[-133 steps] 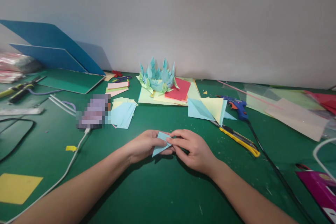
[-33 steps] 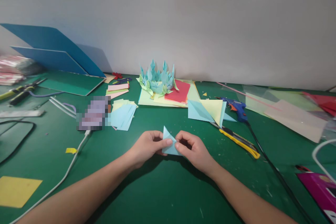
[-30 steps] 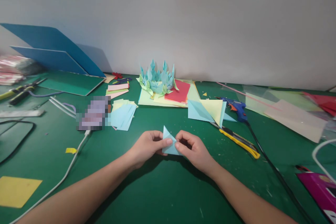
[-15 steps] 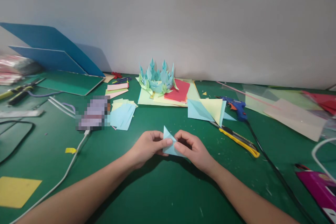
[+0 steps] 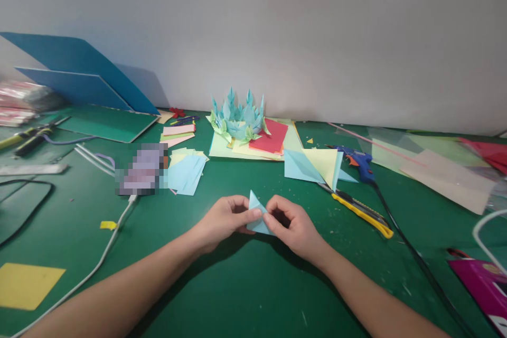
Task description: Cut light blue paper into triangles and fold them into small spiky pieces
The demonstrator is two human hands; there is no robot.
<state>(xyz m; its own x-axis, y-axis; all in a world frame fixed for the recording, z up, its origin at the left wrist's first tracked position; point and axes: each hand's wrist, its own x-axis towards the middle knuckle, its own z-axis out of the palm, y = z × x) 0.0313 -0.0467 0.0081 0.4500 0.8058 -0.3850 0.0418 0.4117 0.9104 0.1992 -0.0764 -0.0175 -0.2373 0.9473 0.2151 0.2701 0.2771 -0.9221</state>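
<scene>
A small light-blue folded paper (image 5: 258,225) with a pointed top is held between both hands, just above the green table. My left hand (image 5: 232,217) pinches its left side, thumb on the front face and fingers behind. On the right, my right hand (image 5: 291,224) grips the other edge with its thumb and curled fingers; its fingertips are partly hidden behind the paper. Farther back stands a light-blue folded-paper crown shape (image 5: 237,116) with pale green leaf-like pieces, resting on stacked coloured sheets (image 5: 222,148).
Blue paper slips (image 5: 188,174) lie beside a pixelated phone-like object (image 5: 142,169) with a white cable (image 5: 106,248). To the right are folded sheets (image 5: 312,166), a yellow cutter (image 5: 362,215), a blue glue gun (image 5: 358,161) and its black cord. Pliers (image 5: 34,140) lie far left.
The right thumb and fingers have shifted slightly on the folded paper, and less of its lower right corner shows. The whole view has moved a little; both hands keep their hold.
</scene>
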